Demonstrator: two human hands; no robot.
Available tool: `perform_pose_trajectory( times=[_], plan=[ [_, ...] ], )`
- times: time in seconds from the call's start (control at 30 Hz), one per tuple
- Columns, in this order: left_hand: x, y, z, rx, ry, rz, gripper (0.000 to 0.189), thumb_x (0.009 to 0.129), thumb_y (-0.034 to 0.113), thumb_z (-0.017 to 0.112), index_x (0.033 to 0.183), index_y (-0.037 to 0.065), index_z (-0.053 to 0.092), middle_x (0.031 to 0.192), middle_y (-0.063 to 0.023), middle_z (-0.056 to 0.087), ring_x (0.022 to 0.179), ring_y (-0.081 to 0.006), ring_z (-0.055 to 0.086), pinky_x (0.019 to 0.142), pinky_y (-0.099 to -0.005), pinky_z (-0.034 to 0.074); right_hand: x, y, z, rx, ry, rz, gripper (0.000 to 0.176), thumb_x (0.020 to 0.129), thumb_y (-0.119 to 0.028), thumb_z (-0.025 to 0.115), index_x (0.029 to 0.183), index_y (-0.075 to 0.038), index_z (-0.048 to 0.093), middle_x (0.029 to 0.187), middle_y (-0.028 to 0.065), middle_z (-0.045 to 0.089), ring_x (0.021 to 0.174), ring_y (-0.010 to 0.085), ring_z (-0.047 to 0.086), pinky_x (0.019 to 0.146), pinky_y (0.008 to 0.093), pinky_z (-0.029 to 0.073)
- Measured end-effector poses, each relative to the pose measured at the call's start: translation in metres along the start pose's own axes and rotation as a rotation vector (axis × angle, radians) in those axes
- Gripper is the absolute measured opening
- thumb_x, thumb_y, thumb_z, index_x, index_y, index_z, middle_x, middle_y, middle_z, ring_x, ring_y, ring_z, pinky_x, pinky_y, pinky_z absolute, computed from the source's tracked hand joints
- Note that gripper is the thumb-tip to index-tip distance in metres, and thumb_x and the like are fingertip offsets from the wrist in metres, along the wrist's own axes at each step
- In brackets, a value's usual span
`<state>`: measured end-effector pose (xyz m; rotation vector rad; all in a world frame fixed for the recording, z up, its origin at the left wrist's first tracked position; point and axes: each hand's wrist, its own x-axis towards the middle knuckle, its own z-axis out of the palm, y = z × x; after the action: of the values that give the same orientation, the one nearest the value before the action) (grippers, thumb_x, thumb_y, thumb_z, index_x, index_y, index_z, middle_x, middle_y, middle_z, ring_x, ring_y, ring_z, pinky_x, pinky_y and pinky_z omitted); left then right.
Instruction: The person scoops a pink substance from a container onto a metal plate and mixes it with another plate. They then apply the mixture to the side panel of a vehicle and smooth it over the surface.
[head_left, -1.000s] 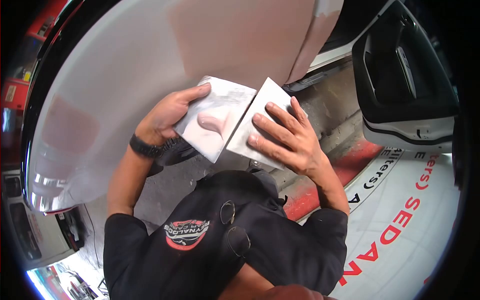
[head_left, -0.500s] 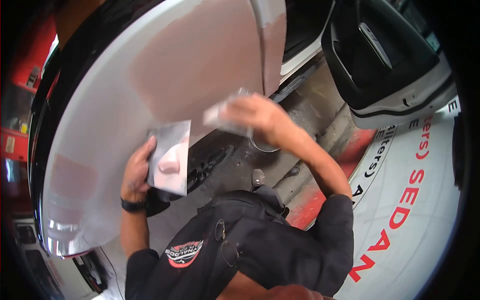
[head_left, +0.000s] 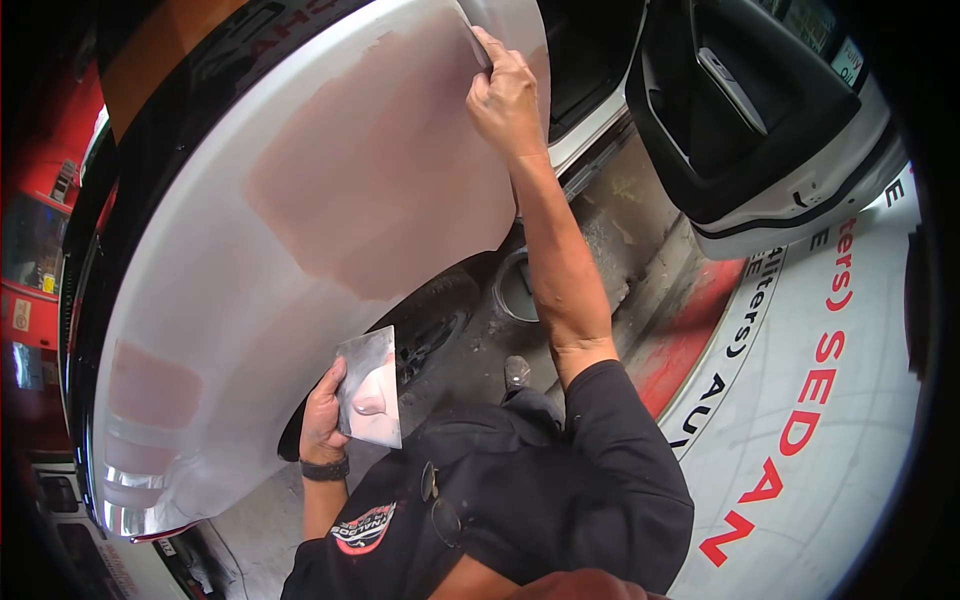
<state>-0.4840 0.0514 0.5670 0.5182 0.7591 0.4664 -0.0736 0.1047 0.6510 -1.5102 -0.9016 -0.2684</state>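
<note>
My left hand (head_left: 322, 412) grips a flat metallic mixing plate (head_left: 362, 425) by its edge, in front of my chest. On the plate lies a small mound of pinkish body filler (head_left: 370, 403). My right hand (head_left: 508, 100) is raised, its fingers closed around a thin putty spreader (head_left: 473, 42), mostly seen edge-on. The spreader is against the upper edge of the car's body panel (head_left: 230, 260), by the seam beside the door opening. Large pinkish patches of filler (head_left: 390, 150) cover the light grey panel.
An open car door (head_left: 750, 110) stands at upper right. A round container (head_left: 517, 287) sits on the floor near the wheel (head_left: 435, 310). At right is a white surface with red and black lettering (head_left: 800, 420). Red equipment (head_left: 30, 310) stands at far left.
My right hand has moved from near the plate up to the panel's upper edge with the spreader. My left hand and the plate have moved down and slightly right.
</note>
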Motion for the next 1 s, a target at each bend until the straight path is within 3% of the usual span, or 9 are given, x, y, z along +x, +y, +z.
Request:
perform_pose_trajectory(
  times=[0.2, 0.3, 0.4, 0.5, 0.6, 0.7, 0.73, 1.0],
  plan=[
    [0.005, -0.003, -0.008, -0.019, 0.032, 0.000, 0.041, 0.103, 0.027, 0.048, 0.130, -0.004, 0.053, 0.121, -0.0164, 0.065, 0.106, -0.0275, 0.067, 0.094, -0.0409, 0.054, -0.005, -0.017, 0.008, -0.134, 0.032, 0.010, 0.051, 0.083, -0.001, 0.049, 0.133, -0.007, 0.059, 0.105, 0.0175, 0.063, 0.096, 0.0332, 0.064, 0.090, 0.0427, 0.051],
    [0.005, -0.003, -0.014, -0.026, 0.049, -0.004, 0.041, 0.103, 0.027, 0.048, 0.129, -0.004, 0.053, 0.121, -0.0164, 0.065, 0.106, -0.0275, 0.067, 0.094, -0.0411, 0.054, -0.002, -0.017, 0.014, -0.134, 0.027, 0.011, 0.049, 0.082, -0.001, 0.057, 0.130, -0.009, 0.060, 0.105, 0.0196, 0.059, 0.090, 0.0377, 0.064, 0.083, 0.0450, 0.053],
    [0.006, -0.003, -0.019, -0.042, 0.031, -0.022, 0.041, 0.103, 0.027, 0.048, 0.129, -0.004, 0.053, 0.121, -0.0165, 0.065, 0.107, -0.0275, 0.067, 0.094, -0.0411, 0.054, -0.001, -0.011, 0.019, -0.132, 0.051, 0.006, 0.055, 0.074, 0.000, 0.060, 0.129, -0.010, 0.062, 0.108, 0.0187, 0.058, 0.091, 0.0373, 0.062, 0.083, 0.0440, 0.053],
    [0.006, -0.002, -0.017, -0.036, 0.053, -0.037, 0.041, 0.102, 0.029, 0.051, 0.128, -0.004, 0.054, 0.119, -0.0166, 0.067, 0.103, -0.0270, 0.068, 0.090, -0.0403, 0.056, -0.003, -0.042, -0.011, 0.054, -0.244, 0.088, 0.078, 0.077, 0.009, 0.050, 0.151, -0.012, 0.038, 0.111, 0.0204, 0.052, 0.100, 0.0321, 0.058, 0.090, 0.0394, 0.046],
    [0.007, -0.001, -0.007, -0.029, 0.057, -0.035, 0.041, 0.101, 0.029, 0.052, 0.127, -0.003, 0.055, 0.117, -0.0163, 0.067, 0.100, -0.0263, 0.070, 0.087, -0.0395, 0.058, -0.018, -0.039, -0.007, 0.010, -0.239, -0.149, 0.071, 0.079, 0.011, 0.047, 0.147, -0.011, 0.044, 0.104, 0.0213, 0.052, 0.091, 0.0329, 0.058, 0.085, 0.0373, 0.047],
    [0.008, 0.001, -0.002, -0.029, 0.036, -0.042, 0.041, 0.102, 0.029, 0.052, 0.127, -0.003, 0.055, 0.117, -0.0157, 0.068, 0.100, -0.0259, 0.070, 0.087, -0.0393, 0.058, -0.040, -0.018, 0.007, -0.098, -0.126, -0.349, 0.064, 0.066, 0.000, 0.063, 0.129, -0.013, 0.063, 0.110, 0.0171, 0.058, 0.094, 0.0372, 0.059, 0.084, 0.0430, 0.052],
    [0.008, 0.001, -0.002, -0.031, 0.028, -0.046, 0.041, 0.102, 0.030, 0.052, 0.127, -0.003, 0.055, 0.116, -0.0155, 0.068, 0.099, -0.0258, 0.070, 0.087, -0.0393, 0.058, -0.046, -0.017, 0.008, -0.105, -0.140, -0.366, 0.074, 0.059, 0.000, 0.066, 0.131, -0.016, 0.062, 0.113, 0.0156, 0.056, 0.096, 0.0374, 0.056, 0.084, 0.0428, 0.052],
    [0.010, -0.003, -0.012, -0.030, 0.107, -0.055, 0.041, 0.102, 0.031, 0.052, 0.126, -0.002, 0.056, 0.115, -0.0142, 0.069, 0.098, -0.0254, 0.070, 0.087, -0.0394, 0.057, -0.114, -0.026, 0.020, -0.075, -0.206, -0.438, 0.086, 0.054, 0.003, 0.074, 0.136, -0.017, 0.058, 0.119, 0.0185, 0.054, 0.107, 0.0409, 0.054, 0.089, 0.0455, 0.051]
  ],
)
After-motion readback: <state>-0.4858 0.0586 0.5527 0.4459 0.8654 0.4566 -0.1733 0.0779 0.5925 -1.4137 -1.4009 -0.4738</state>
